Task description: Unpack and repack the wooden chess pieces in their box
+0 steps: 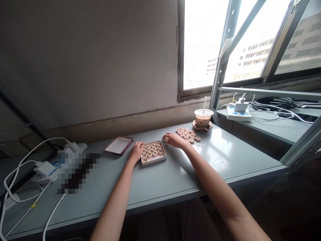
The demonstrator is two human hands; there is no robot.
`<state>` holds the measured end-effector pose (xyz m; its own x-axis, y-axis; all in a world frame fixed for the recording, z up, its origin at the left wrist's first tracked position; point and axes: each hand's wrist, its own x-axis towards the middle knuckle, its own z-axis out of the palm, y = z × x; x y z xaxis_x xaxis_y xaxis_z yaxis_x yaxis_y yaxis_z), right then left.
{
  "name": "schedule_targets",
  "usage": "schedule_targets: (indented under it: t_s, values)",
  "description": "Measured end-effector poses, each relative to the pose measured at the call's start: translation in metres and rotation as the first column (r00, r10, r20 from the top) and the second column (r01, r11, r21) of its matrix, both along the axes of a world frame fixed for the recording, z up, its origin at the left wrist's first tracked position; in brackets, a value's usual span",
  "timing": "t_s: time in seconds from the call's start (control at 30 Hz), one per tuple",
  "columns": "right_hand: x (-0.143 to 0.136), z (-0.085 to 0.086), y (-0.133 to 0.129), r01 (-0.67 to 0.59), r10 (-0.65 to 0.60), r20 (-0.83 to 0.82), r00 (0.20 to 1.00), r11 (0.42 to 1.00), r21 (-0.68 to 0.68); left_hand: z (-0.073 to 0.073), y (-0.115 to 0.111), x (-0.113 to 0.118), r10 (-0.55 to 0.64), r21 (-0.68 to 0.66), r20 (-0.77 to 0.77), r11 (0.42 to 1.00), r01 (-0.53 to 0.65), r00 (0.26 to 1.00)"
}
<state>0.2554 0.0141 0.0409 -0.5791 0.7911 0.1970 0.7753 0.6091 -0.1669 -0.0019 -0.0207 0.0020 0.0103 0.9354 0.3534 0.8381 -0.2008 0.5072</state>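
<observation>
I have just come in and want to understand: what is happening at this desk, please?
The left hand rests at the left edge of an open box partly filled with round, marked pieces. The right hand holds one piece just beyond the box's right side. More pieces lie beside a lidded cup.

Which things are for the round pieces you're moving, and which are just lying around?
In the job:
- left hand, at the box
- right hand, with one piece
- loose pieces
- probably the lid

Just lying about:
- drink cup
- black cable coil
</observation>
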Motion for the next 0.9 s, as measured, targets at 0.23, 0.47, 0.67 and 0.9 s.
schedule_targets:
  t_s: [0.23, 0.47, 0.67, 0.9]
  values:
    - [-0.01, -0.006, -0.006, 0.198, -0.212, 0.073, 0.975, 0.967, 0.164, -0.001, 0.002, -0.001, 0.0, 0.008, 0.0, 1.0, 0.0, 1.0]
    - [-0.013, -0.001, -0.007, 0.179, -0.186, 0.031, 0.982, 0.971, 0.157, 0.001, -0.001, 0.001, 0.002, 0.005, 0.013, 1.0, -0.002, 1.0]
    - [-0.002, 0.016, -0.009, 0.166, -0.156, -0.166, 0.974, 0.985, 0.048, 0.001, -0.001, 0.0, 0.001, -0.005, 0.019, 1.0, -0.001, 1.0]
    - [-0.028, 0.032, -0.034, -0.367, 0.249, -0.329, 0.911, 0.854, -0.37, -0.002, 0.002, -0.002, -0.005, 0.014, 0.009, 1.0, 0.005, 1.0]
